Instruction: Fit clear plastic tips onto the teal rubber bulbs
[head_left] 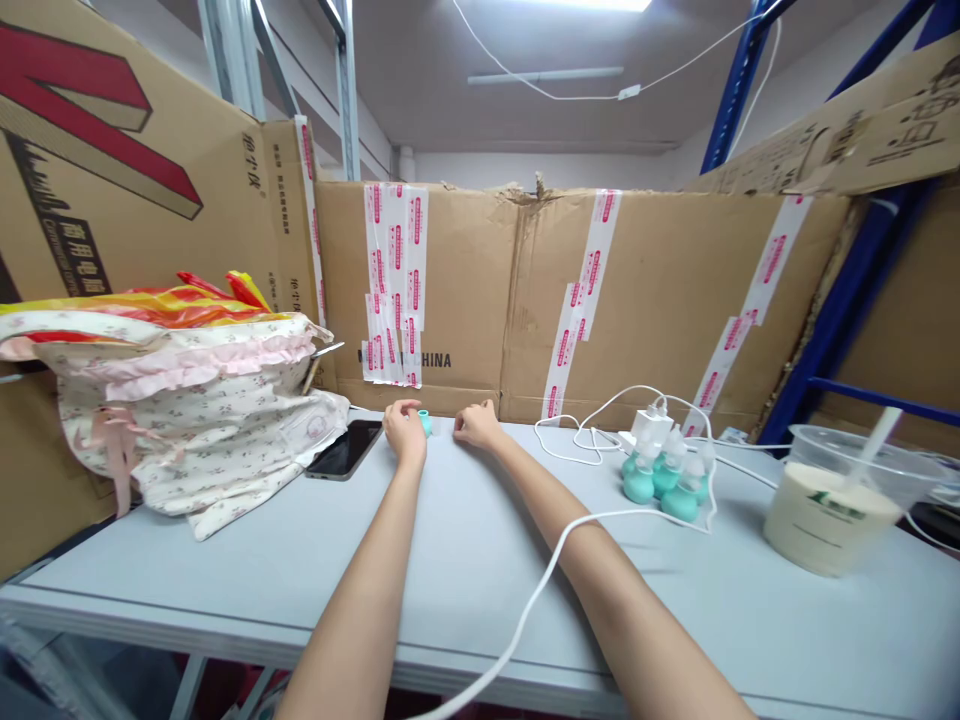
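A white cable (515, 640) rises from the near edge and passes over my right forearm (622, 590), then bends right along the surface (465, 560). My left forearm (367, 590) reaches forward beside it, with bare surface between the two. On the near right stands a clear plastic cup (825, 525) partly filled with a pale drink, a white straw (874, 445) leaning in it. On the left sits a flowered cloth bag (202, 400) with a pink ruffle, red and yellow plastic (157, 305) showing at its top. A dark phone (345, 450) lies just right of it. To the right, teal bottles (667, 475) with clear tops stand clustered, and a white charger (651, 427) is right behind them.

Both hands are at the far side. My left hand (405, 430) is bent, with a small teal piece (425, 422) at its right; I cannot tell whether my fingers grip it. My right hand (476, 424) is curled narrow, just apart from that piece, and what it holds, if anything, is hidden. Beyond them rises a cardboard wall (465, 280) with strips of printed tape (395, 280).
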